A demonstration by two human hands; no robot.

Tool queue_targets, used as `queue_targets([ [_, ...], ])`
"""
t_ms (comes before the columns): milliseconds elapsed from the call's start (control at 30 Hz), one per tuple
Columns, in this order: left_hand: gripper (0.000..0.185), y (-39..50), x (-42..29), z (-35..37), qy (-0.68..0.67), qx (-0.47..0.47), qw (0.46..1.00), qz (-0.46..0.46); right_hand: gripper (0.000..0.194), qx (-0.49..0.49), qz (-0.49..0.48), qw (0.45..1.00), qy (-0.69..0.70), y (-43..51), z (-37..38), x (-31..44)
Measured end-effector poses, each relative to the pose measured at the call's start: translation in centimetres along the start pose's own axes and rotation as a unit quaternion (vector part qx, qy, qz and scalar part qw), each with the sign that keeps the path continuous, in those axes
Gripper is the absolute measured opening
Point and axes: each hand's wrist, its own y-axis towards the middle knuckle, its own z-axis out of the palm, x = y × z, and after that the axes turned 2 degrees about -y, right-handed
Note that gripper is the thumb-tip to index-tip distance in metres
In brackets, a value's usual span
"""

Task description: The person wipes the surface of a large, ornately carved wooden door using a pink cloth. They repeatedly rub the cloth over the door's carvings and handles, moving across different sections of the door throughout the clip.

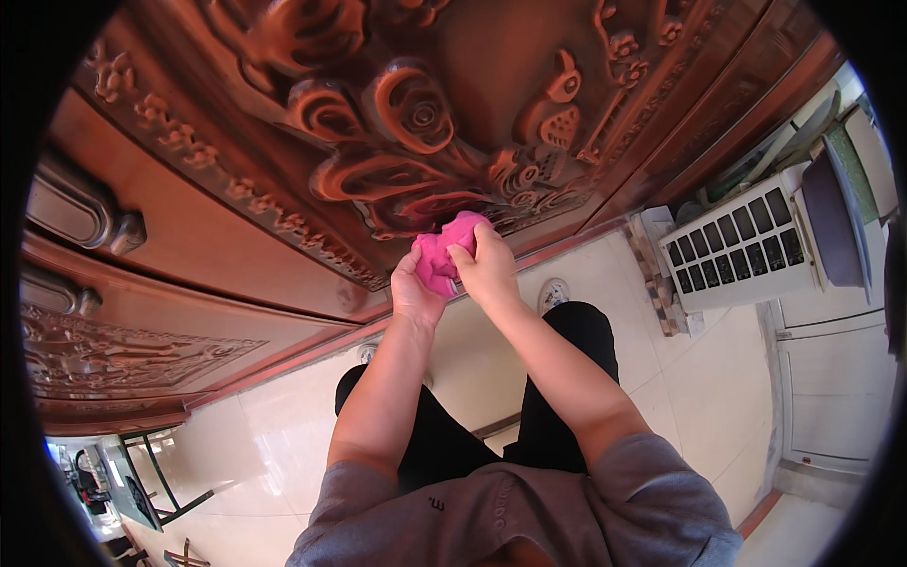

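Note:
A bunched pink cloth [434, 264] is held between my two hands, close to the lower part of a carved reddish-brown door panel [489, 64]. My left hand [417, 289] grips the cloth's left side, thumb up. On its right side, my right hand [487, 266] pinches the cloth between thumb and fingers. Carved flowers and a bird stand out in relief above the hands. Whether the cloth touches the panel cannot be told.
Metal handles [71, 202] are on the door at the left. A white outdoor air-conditioner unit [737, 244] stands at the right on stacked bricks [655, 283]. Below lies a pale tiled floor [248, 453], with a dark metal frame [166, 482] at the lower left.

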Motion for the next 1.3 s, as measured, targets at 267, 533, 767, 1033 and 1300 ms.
queue_targets([
  [267,0.042,-1.2,-0.7,1.1,-0.018,0.091,0.995,-0.03,0.038,-0.259,-0.169,0.947,-0.084,4.3,-11.1,1.1],
  [533,0.041,-2.5,-0.6,2.5,-0.017,0.114,0.993,-0.022,0.031,-0.344,-0.196,0.914,-0.084,7.9,-6.9,-3.9],
  [767,0.041,-1.8,-0.6,1.4,-0.021,0.085,0.995,-0.037,0.033,-0.177,-0.036,0.977,-0.115,4.8,-7.1,-5.1],
  [1033,0.044,-2.1,-1.2,2.0,-0.016,0.108,0.994,-0.026,0.036,-0.25,-0.318,0.913,0.058,6.4,-6.2,6.8],
  [1300,0.047,-2.1,-1.5,1.2,-0.005,0.109,0.994,-0.028,0.018,-0.154,-0.202,0.962,-0.102,3.2,-4.1,0.1],
])
